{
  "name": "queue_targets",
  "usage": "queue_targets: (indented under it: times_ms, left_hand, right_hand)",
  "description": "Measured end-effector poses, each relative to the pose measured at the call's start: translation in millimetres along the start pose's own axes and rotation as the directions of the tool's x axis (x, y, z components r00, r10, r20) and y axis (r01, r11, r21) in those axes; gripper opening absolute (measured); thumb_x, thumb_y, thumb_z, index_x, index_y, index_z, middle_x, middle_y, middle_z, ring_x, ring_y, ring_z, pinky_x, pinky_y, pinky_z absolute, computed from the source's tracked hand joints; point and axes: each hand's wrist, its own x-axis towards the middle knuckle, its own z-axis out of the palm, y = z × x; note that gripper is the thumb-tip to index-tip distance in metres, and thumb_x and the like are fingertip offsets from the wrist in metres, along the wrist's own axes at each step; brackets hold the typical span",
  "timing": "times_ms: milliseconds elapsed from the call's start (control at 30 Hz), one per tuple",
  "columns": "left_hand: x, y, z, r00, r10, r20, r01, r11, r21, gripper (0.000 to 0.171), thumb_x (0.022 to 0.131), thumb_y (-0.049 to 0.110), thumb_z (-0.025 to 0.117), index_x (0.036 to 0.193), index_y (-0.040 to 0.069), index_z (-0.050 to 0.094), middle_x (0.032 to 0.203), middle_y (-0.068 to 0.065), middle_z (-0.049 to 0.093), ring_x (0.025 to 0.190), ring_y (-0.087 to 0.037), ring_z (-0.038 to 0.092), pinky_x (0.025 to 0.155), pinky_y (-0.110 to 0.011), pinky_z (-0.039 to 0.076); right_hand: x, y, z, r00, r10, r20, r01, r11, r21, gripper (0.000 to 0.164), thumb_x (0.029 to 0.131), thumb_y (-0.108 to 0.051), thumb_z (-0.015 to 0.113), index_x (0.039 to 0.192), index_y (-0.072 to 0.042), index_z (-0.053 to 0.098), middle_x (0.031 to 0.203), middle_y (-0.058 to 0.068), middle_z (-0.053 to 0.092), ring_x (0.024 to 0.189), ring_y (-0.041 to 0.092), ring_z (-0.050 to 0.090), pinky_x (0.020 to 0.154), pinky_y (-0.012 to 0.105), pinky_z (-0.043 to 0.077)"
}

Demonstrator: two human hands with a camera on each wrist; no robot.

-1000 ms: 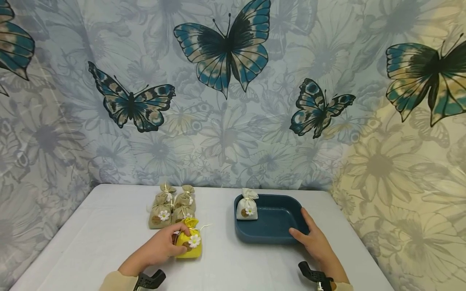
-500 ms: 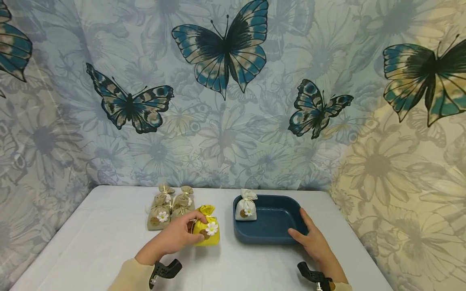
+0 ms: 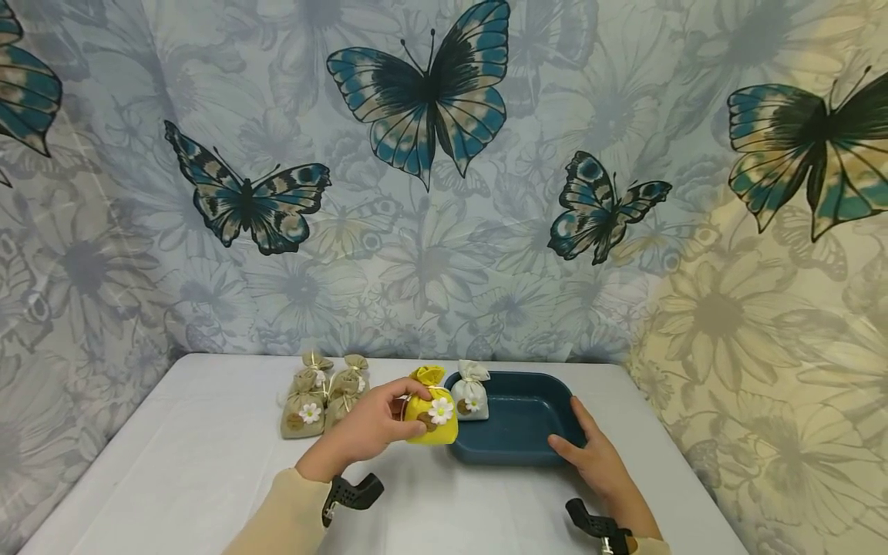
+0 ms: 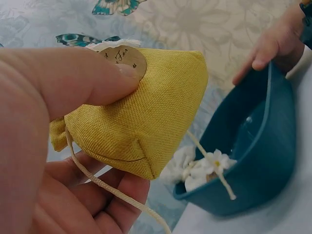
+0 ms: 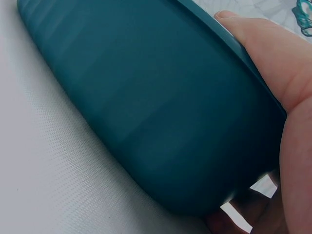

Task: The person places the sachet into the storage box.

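Note:
My left hand (image 3: 368, 428) holds a yellow drawstring pouch (image 3: 432, 420) with a white flower and a round brown label, raised above the table just over the left end of the tray. In the left wrist view, the thumb presses the label side of the pouch (image 4: 161, 97) and the fingers lie behind it; its pale cord hangs loose. My right hand (image 3: 598, 456) grips the right end of the dark teal tray (image 3: 513, 456), thumb over the rim (image 5: 209, 19) and fingers along the outside. A white pouch (image 3: 475, 391) stands upright in the tray's left back corner, partly overlapped by the yellow one.
Several tan drawstring pouches (image 3: 303, 416) stand bunched at the back left of the white-covered table (image 3: 173, 462), partly behind my left hand. A butterfly-patterned cloth (image 3: 430, 270) hangs just behind the table's back edge.
My left hand has lifted the yellow pouch from the table beside the tan pouches and carried it right and up to the tray's left edge. The right hand and tray stay in place.

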Motion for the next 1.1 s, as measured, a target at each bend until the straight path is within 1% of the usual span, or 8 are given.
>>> queue_targets:
  times_ms: [300, 433, 567, 700, 800, 967, 1033, 1100]
  left_hand:
    - [19.3, 13.6, 9.2, 1.0, 0.021, 0.003, -0.021, 0.999, -0.025, 0.031, 0.091, 0.006, 0.073, 0.119, 0.012, 0.063, 0.12, -0.008, 0.058, 0.086, -0.022, 0.06, 0.072, -0.033, 0.052]
    - [29.6, 14.1, 15.4, 1.0, 0.029, 0.012, -0.028, 0.998, -0.049, 0.03, 0.091, 0.007, 0.073, 0.118, 0.011, 0.063, 0.121, -0.008, 0.057, 0.087, -0.023, 0.06, 0.072, -0.033, 0.052]
    - [41.1, 11.9, 22.5, 1.0, 0.017, 0.018, -0.016, 0.999, -0.048, 0.029, 0.09, 0.007, 0.074, 0.117, 0.012, 0.063, 0.122, -0.007, 0.056, 0.088, -0.024, 0.059, 0.073, -0.034, 0.052]
    - [53.5, 7.7, 29.5, 1.0, -0.004, 0.002, 0.004, 0.999, -0.033, 0.03, 0.089, 0.008, 0.075, 0.116, 0.014, 0.064, 0.124, -0.005, 0.056, 0.094, -0.024, 0.059, 0.076, -0.035, 0.053]
    - [62.0, 2.7, 35.0, 1.0, -0.018, -0.002, 0.018, 0.998, -0.063, 0.029, 0.089, 0.006, 0.075, 0.115, 0.013, 0.064, 0.125, -0.005, 0.056, 0.1, -0.023, 0.061, 0.079, -0.035, 0.054]
    - [71.7, -6.6, 44.8, 1.0, -0.029, 0.007, 0.03, 0.992, -0.125, 0.03, 0.088, 0.001, 0.075, 0.115, 0.008, 0.064, 0.12, -0.008, 0.058, 0.096, -0.022, 0.062, 0.079, -0.033, 0.055]
    - [73.4, -9.1, 48.1, 0.999, -0.037, -0.006, 0.036, 0.994, -0.108, 0.03, 0.086, 0.002, 0.076, 0.113, 0.008, 0.064, 0.117, -0.007, 0.059, 0.092, -0.022, 0.061, 0.077, -0.032, 0.054]
    - [74.6, -12.5, 50.8, 0.998, -0.055, -0.027, 0.054, 0.997, -0.056, 0.029, 0.085, 0.004, 0.078, 0.111, 0.011, 0.066, 0.114, -0.004, 0.06, 0.087, -0.021, 0.059, 0.073, -0.031, 0.053]
  right_hand:
    - [-1.3, -0.4, 0.6, 1.0, 0.001, 0.008, -0.001, 1.0, 0.006, 0.099, 0.092, -0.038, 0.072, 0.162, -0.015, 0.006, 0.165, 0.016, 0.002, 0.147, 0.043, 0.001, 0.11, 0.067, 0.007]
    - [-1.9, -1.4, 0.9, 1.0, 0.005, 0.013, -0.006, 1.0, 0.002, 0.099, 0.093, -0.039, 0.072, 0.162, -0.016, 0.006, 0.165, 0.015, 0.002, 0.147, 0.043, 0.001, 0.11, 0.067, 0.007]
    - [-2.2, -1.3, 0.7, 1.0, 0.005, 0.018, -0.005, 1.0, 0.002, 0.099, 0.093, -0.04, 0.072, 0.162, -0.015, 0.005, 0.165, 0.015, 0.002, 0.147, 0.043, 0.001, 0.11, 0.068, 0.008]
    - [-1.9, -0.5, 0.1, 1.0, -0.009, 0.013, 0.009, 1.0, -0.006, 0.099, 0.093, -0.04, 0.072, 0.162, -0.015, 0.006, 0.165, 0.016, 0.002, 0.147, 0.043, 0.001, 0.11, 0.068, 0.008]
    - [-1.6, -0.5, -0.4, 1.0, -0.016, 0.009, 0.016, 1.0, -0.015, 0.099, 0.093, -0.041, 0.071, 0.162, -0.016, 0.006, 0.165, 0.016, 0.003, 0.147, 0.044, 0.002, 0.11, 0.068, 0.008]
    - [-1.3, -0.5, -0.5, 1.0, -0.005, 0.009, 0.005, 1.0, -0.013, 0.098, 0.093, -0.04, 0.071, 0.162, -0.016, 0.006, 0.165, 0.015, 0.003, 0.147, 0.044, 0.002, 0.11, 0.068, 0.008]
    - [-0.8, -0.3, -0.1, 1.0, 0.001, 0.01, -0.001, 1.0, -0.006, 0.098, 0.093, -0.039, 0.071, 0.162, -0.015, 0.006, 0.165, 0.015, 0.002, 0.147, 0.043, 0.001, 0.11, 0.067, 0.008]
    - [0.0, 0.0, 0.5, 1.0, 0.002, 0.01, -0.002, 1.0, 0.0, 0.098, 0.093, -0.039, 0.072, 0.162, -0.015, 0.006, 0.165, 0.015, 0.002, 0.147, 0.043, 0.001, 0.11, 0.067, 0.007]
